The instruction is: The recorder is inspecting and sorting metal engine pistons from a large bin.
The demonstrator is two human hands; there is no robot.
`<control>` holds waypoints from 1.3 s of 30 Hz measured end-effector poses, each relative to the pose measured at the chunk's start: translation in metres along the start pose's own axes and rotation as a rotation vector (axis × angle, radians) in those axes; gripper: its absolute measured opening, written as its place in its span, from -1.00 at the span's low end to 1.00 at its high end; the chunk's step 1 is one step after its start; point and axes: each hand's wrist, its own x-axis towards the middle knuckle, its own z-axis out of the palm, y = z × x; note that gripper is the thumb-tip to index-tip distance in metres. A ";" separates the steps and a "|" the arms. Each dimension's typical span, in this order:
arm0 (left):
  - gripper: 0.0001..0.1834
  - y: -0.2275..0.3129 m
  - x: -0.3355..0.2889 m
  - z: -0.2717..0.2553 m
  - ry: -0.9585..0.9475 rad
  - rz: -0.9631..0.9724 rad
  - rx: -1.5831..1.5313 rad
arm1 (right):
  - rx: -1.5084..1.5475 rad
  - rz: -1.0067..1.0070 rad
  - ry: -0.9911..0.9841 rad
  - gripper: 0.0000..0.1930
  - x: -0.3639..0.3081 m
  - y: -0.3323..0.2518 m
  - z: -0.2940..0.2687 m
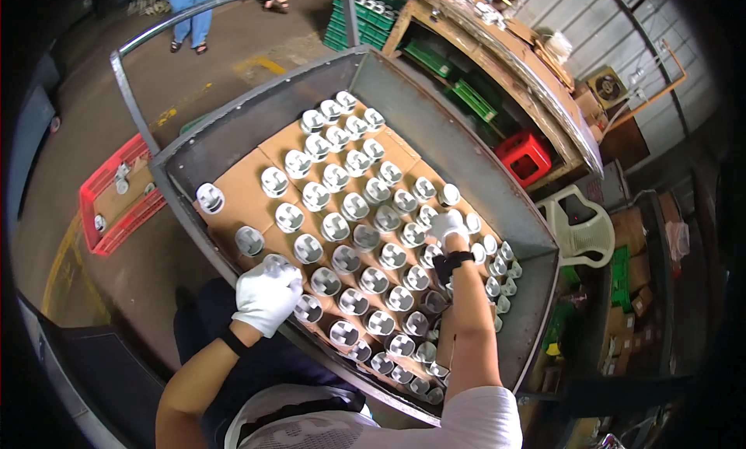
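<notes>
Rows of silvery metal pistons (355, 206) stand on brown cardboard (241, 181) in a deep grey metal bin (458, 115). My left hand (264, 300), in a white glove, is at the bin's near left edge, its fingers closed round a piston (275, 264). My right hand (449, 225), also gloved and with a black band at the wrist, reaches in among the pistons on the right side. Its fingers look drawn together, and what lies under them is hidden. A single piston (210, 198) stands apart at the left corner.
A red crate (116, 235) with a few metal parts sits left of the bin. Beyond the right wall are a workbench (497, 68), a red stool (523, 158) and a pale plastic chair (579, 231). Green crates (361, 21) are stacked behind. Another person's legs (192, 13) show at the top left.
</notes>
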 end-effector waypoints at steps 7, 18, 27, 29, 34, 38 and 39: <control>-0.83 -0.007 0.000 -0.003 0.037 -0.023 -0.032 | 0.423 -0.379 0.403 -0.68 0.082 -0.126 -0.154; -0.83 -0.010 -0.003 -0.003 -0.007 -0.097 -0.233 | 0.076 -0.606 0.428 -0.87 0.128 -0.407 -0.124; -0.83 -0.016 -0.007 -0.004 0.075 -0.110 -0.205 | 0.277 -0.438 0.367 -0.84 0.113 -0.440 -0.130; -0.83 -0.016 -0.008 -0.006 0.095 -0.116 -0.196 | 0.632 -0.542 0.234 -0.74 0.086 -0.411 -0.153; -0.82 -0.015 -0.007 -0.005 0.074 -0.049 -0.173 | 0.869 -1.054 0.763 -0.77 0.070 -0.331 -0.135; -0.82 -0.018 -0.009 0.003 0.205 -0.020 -0.131 | 0.623 -0.930 0.711 -0.73 0.030 -0.287 -0.140; -0.83 -0.019 -0.010 0.003 0.197 0.001 -0.088 | 0.621 -0.915 0.718 -0.73 0.018 -0.279 -0.140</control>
